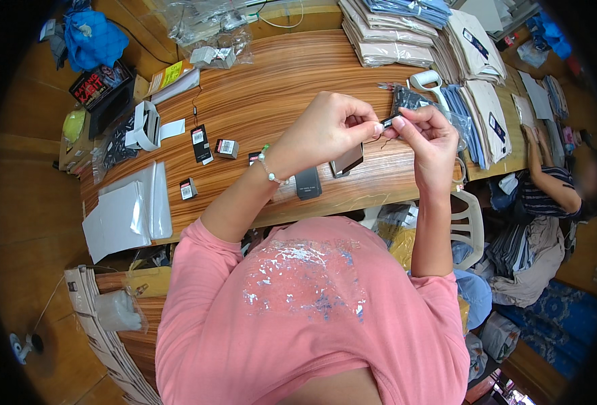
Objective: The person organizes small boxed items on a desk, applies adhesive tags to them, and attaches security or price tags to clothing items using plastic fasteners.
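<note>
Over the wooden table [278, 74], my two hands meet at a small black piece [391, 121] with pale marks and a thin dark cord hanging below. My left hand [335, 128] pinches one end between thumb and fingers, and my right hand [433, 135] pinches the other. Beneath them lie a dark stack of tags [307, 183] and a dark flat block [347, 160]. Left of my left wrist are a black hang tag [200, 144] with a cord, and small tag stacks with white labels [226, 148], one nearer the edge [187, 189]. My left forearm partly hides another.
Folded garments [386, 44] are piled at the back right, near a white tape dispenser [425, 79] and a bag of black pieces [410, 100]. Plastic sleeves [126, 212] lie at the left edge. A white chair [470, 223] and a co-worker [548, 179] are at right.
</note>
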Action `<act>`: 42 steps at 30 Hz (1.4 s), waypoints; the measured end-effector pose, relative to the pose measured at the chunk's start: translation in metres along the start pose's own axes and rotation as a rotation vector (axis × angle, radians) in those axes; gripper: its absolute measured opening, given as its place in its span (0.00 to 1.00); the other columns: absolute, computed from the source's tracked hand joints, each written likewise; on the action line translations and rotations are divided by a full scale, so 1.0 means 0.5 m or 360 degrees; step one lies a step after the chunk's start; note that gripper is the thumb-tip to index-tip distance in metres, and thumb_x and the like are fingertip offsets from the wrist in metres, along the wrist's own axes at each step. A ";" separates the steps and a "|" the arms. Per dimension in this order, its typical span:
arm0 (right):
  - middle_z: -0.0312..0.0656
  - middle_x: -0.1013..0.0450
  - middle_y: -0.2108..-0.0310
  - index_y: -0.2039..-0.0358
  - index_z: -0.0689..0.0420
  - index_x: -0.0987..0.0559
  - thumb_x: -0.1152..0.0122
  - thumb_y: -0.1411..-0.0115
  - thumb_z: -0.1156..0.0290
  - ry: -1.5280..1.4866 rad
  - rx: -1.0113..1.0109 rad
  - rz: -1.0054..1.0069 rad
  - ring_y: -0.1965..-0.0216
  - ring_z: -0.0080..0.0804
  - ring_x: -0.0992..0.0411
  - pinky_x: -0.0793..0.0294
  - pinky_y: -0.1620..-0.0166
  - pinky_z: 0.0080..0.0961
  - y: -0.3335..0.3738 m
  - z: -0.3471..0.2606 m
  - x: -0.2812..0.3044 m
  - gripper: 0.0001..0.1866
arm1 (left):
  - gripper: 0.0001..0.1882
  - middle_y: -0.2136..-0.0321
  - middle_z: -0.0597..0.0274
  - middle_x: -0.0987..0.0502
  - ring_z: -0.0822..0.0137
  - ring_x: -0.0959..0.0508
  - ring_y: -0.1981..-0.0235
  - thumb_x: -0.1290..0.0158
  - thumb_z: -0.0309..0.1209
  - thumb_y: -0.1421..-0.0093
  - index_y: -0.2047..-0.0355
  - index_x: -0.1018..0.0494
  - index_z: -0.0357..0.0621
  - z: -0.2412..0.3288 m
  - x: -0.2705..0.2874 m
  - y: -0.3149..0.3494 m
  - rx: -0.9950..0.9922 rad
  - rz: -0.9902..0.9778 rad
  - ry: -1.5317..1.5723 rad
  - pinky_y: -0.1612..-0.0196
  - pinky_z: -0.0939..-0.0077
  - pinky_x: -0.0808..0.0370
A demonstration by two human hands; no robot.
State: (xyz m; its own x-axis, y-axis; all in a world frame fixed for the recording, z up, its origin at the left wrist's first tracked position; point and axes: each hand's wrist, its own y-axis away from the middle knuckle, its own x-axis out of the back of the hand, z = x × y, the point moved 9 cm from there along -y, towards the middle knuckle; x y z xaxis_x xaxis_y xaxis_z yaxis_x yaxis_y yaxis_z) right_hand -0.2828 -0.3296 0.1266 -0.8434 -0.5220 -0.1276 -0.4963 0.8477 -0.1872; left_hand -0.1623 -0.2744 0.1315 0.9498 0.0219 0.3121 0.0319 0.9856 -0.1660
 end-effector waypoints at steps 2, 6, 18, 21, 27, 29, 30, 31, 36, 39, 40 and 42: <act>0.44 0.26 0.75 0.71 0.66 0.26 0.42 0.50 0.84 -0.0020 -0.0010 -0.0004 0.73 0.27 0.25 0.27 0.67 0.18 0.003 0.003 0.000 0.05 | 0.09 0.80 0.65 0.26 0.78 0.29 0.77 0.47 0.29 0.46 0.73 0.25 0.33 0.004 0.001 0.002 -0.0003 -0.0001 -0.0037 0.73 0.84 0.32; 0.45 0.26 0.75 0.71 0.66 0.27 0.43 0.49 0.84 -0.0142 0.0049 -0.0004 0.74 0.27 0.25 0.27 0.67 0.18 0.005 -0.002 0.001 0.05 | 0.07 0.77 0.63 0.25 0.76 0.27 0.74 0.47 0.27 0.47 0.71 0.25 0.34 -0.005 -0.001 0.005 -0.0003 0.0014 0.0254 0.69 0.82 0.31; 0.44 0.26 0.76 0.71 0.64 0.27 0.44 0.49 0.83 -0.0418 -0.0056 -0.0080 0.76 0.27 0.26 0.27 0.68 0.19 0.010 0.009 -0.003 0.04 | 0.08 0.72 0.61 0.23 0.73 0.25 0.68 0.42 0.22 0.53 0.69 0.23 0.37 0.023 0.016 0.013 -0.0234 0.0201 0.0348 0.62 0.80 0.29; 0.44 0.26 0.76 0.70 0.64 0.27 0.43 0.49 0.83 -0.0451 -0.0093 -0.0127 0.76 0.27 0.26 0.27 0.68 0.19 0.013 0.009 -0.011 0.04 | 0.09 0.72 0.60 0.23 0.72 0.25 0.68 0.42 0.20 0.54 0.70 0.23 0.38 0.022 0.014 0.014 -0.0271 0.0153 0.0450 0.63 0.79 0.28; 0.45 0.26 0.76 0.71 0.63 0.27 0.43 0.49 0.83 -0.0469 -0.0096 -0.0129 0.76 0.27 0.26 0.26 0.68 0.20 0.021 0.009 -0.019 0.05 | 0.08 0.73 0.61 0.23 0.72 0.25 0.71 0.42 0.19 0.55 0.72 0.22 0.38 0.039 0.021 0.025 -0.0465 0.0231 0.0230 0.66 0.81 0.28; 0.46 0.26 0.75 0.70 0.63 0.27 0.43 0.49 0.83 -0.0464 -0.0103 -0.0129 0.76 0.28 0.26 0.26 0.68 0.20 0.024 0.008 -0.022 0.05 | 0.08 0.73 0.61 0.23 0.72 0.25 0.71 0.42 0.18 0.56 0.72 0.22 0.38 0.036 0.020 0.028 -0.0446 0.0234 0.0261 0.67 0.81 0.29; 0.46 0.26 0.75 0.70 0.63 0.28 0.43 0.49 0.83 -0.0462 -0.0107 -0.0129 0.75 0.28 0.26 0.26 0.68 0.20 0.025 0.008 -0.023 0.05 | 0.08 0.74 0.61 0.23 0.72 0.25 0.71 0.42 0.18 0.56 0.72 0.22 0.38 0.035 0.020 0.029 -0.0436 0.0235 0.0276 0.67 0.81 0.29; 0.46 0.26 0.75 0.70 0.63 0.28 0.43 0.49 0.83 -0.0459 -0.0105 -0.0127 0.75 0.28 0.26 0.26 0.68 0.20 0.027 0.007 -0.023 0.05 | 0.08 0.74 0.61 0.23 0.72 0.25 0.71 0.42 0.18 0.56 0.72 0.23 0.38 0.034 0.019 0.030 -0.0435 0.0238 0.0283 0.67 0.81 0.29; 0.46 0.26 0.75 0.70 0.64 0.28 0.44 0.49 0.83 -0.0452 -0.0106 -0.0112 0.75 0.28 0.26 0.26 0.69 0.20 0.032 0.007 -0.023 0.05 | 0.08 0.74 0.60 0.23 0.71 0.25 0.71 0.42 0.18 0.56 0.72 0.23 0.37 0.035 0.016 0.034 -0.0398 0.0233 0.0328 0.67 0.81 0.28; 0.46 0.26 0.75 0.70 0.64 0.28 0.44 0.49 0.83 -0.0466 -0.0105 -0.0134 0.75 0.28 0.26 0.26 0.69 0.20 0.033 0.007 -0.025 0.05 | 0.08 0.74 0.60 0.24 0.71 0.25 0.71 0.42 0.17 0.56 0.72 0.23 0.37 0.030 0.015 0.036 -0.0371 0.0240 0.0376 0.67 0.80 0.28; 0.46 0.26 0.76 0.71 0.64 0.28 0.44 0.49 0.83 -0.0460 -0.0103 -0.0134 0.75 0.28 0.26 0.26 0.69 0.20 0.034 0.007 -0.025 0.05 | 0.08 0.74 0.60 0.24 0.71 0.25 0.71 0.42 0.17 0.56 0.72 0.23 0.37 0.030 0.015 0.037 -0.0374 0.0240 0.0372 0.67 0.80 0.28; 0.46 0.26 0.76 0.71 0.63 0.28 0.44 0.49 0.83 -0.0448 -0.0098 -0.0135 0.75 0.28 0.26 0.26 0.69 0.20 0.035 0.007 -0.025 0.05 | 0.08 0.74 0.60 0.24 0.71 0.25 0.71 0.42 0.17 0.56 0.73 0.23 0.37 0.032 0.014 0.038 -0.0381 0.0238 0.0365 0.67 0.80 0.28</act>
State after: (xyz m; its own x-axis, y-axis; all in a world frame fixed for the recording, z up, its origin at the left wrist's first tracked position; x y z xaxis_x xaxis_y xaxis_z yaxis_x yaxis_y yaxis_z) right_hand -0.2802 -0.3088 0.1215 -0.7125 -0.5895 -0.3805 -0.5813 0.7997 -0.1502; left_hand -0.1599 -0.2530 0.1456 0.9937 0.0982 0.0544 -0.0668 0.9066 -0.4166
